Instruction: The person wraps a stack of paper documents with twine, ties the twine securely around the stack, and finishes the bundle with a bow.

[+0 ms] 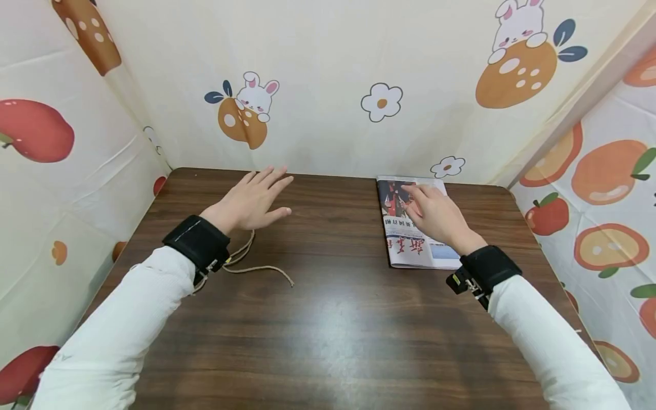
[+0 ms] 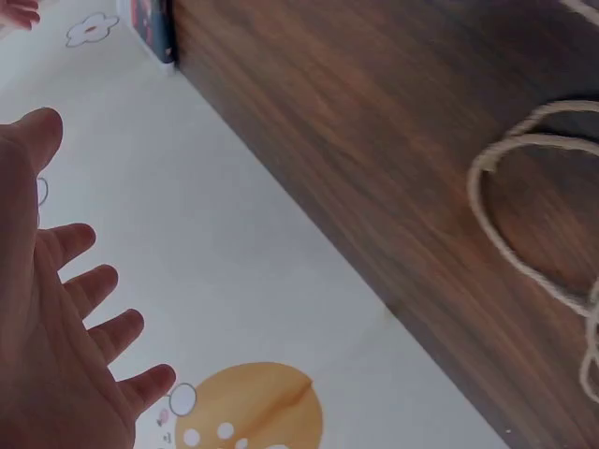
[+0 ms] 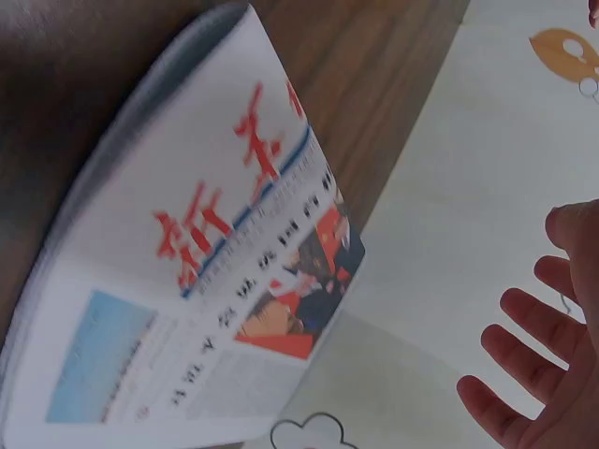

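Observation:
My left hand (image 1: 253, 200) hovers over the back left of the table, palm down with straight, spread fingers and nothing in them. Beneath it and the wrist lies a loosely looped beige rope (image 1: 258, 267), its loops also showing in the left wrist view. Over at the back right, a folded newspaper (image 1: 410, 259) with red lettering and a photo lies on the table. My right hand (image 1: 435, 213) is above the newspaper, its fingers relaxed and slightly bent, holding nothing. The right wrist view shows the newspaper's folded edge bulging, with the fingers apart from it.
The dark wooden table (image 1: 333, 341) ends at a patterned curtain wall (image 1: 318, 114) behind it. More printed fabric (image 1: 605, 199) hangs along the right side and the left side. Both wrists carry black straps with small cameras.

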Demonstrator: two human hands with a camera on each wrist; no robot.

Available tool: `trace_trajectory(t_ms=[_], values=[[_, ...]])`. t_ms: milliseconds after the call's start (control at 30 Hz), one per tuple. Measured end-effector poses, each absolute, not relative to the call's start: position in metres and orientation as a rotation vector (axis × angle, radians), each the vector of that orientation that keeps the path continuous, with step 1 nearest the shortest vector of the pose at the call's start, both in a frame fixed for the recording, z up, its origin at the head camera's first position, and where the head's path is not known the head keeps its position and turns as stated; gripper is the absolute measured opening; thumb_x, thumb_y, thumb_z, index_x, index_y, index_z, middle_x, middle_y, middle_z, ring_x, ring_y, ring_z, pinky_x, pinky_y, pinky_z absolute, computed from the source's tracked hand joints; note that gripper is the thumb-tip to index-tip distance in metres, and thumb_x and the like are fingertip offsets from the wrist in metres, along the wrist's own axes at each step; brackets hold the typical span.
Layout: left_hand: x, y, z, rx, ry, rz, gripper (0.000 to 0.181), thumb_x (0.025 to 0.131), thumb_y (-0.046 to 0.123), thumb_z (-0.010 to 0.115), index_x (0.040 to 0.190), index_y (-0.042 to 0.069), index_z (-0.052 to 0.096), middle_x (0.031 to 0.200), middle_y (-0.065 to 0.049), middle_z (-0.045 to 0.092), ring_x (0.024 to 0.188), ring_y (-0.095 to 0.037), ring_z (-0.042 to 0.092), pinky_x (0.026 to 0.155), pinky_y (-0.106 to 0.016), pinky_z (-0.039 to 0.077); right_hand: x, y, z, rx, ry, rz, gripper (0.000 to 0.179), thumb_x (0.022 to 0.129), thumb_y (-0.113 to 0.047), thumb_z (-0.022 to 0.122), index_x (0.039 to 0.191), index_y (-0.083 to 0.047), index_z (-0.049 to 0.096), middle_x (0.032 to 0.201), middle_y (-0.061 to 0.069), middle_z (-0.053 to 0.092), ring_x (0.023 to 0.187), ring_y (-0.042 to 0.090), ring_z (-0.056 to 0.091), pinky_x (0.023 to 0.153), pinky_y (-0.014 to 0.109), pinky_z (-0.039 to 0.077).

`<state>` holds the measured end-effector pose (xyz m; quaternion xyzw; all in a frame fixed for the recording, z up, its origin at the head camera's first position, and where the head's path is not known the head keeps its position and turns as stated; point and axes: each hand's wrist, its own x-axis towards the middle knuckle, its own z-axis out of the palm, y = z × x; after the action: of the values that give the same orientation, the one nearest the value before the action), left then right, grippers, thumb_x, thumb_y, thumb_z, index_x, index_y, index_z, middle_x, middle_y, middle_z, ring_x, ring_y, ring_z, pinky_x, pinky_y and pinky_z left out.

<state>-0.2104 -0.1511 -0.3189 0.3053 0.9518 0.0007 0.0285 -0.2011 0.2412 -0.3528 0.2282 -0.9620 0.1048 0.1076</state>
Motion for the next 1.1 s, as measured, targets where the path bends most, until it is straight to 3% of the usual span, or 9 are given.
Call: trace_trajectory(t_ms=[367,533,800,1100], values=[[-0.175,-0.186,-0.345,1.029,2.985,0.058,0.065,0.091,0.043,0.05,0.143,0.009,0.03,0.15,-0.012,0.025,0.137,-0.034,0.021,0.106,-0.053,0.021,-0.18,0.23,-0.37,0.835,-2.749,0.316,0.042,0.087,-0.019,0.061,0.126,-0.005,0.054,0.117,0.017,0.056,0.106,0.035,0.055,0.089,0.049,0.043],[-0.16,-0.203,-0.36,1.0,2.992,0.091,0.063,0.091,0.041,0.051,0.141,0.007,0.034,0.148,-0.014,0.028,0.135,-0.035,0.025,0.104,-0.053,0.025,-0.17,0.226,-0.381,0.897,-2.693,0.326,0.043,0.084,-0.018,0.063,0.124,-0.005,0.055,0.117,0.017,0.057,0.106,0.034,0.055,0.085,0.049,0.045],[-0.144,-0.23,-0.387,0.874,2.982,0.098,0.058,0.092,0.033,0.053,0.139,0.003,0.037,0.146,-0.02,0.03,0.132,-0.041,0.028,0.101,-0.058,0.026,-0.157,0.224,-0.393,0.946,-2.704,0.358,0.041,0.085,-0.017,0.063,0.124,-0.007,0.056,0.123,0.015,0.055,0.111,0.033,0.053,0.088,0.05,0.043],[-0.122,-0.252,-0.419,0.783,2.983,0.157,0.057,0.092,0.032,0.054,0.137,0.0,0.038,0.143,-0.024,0.032,0.129,-0.044,0.03,0.102,-0.056,0.026,-0.14,0.224,-0.403,1.031,-2.822,0.34,0.05,0.087,-0.022,0.062,0.134,-0.013,0.048,0.136,0.016,0.045,0.119,0.034,0.047,0.092,0.052,0.039]])
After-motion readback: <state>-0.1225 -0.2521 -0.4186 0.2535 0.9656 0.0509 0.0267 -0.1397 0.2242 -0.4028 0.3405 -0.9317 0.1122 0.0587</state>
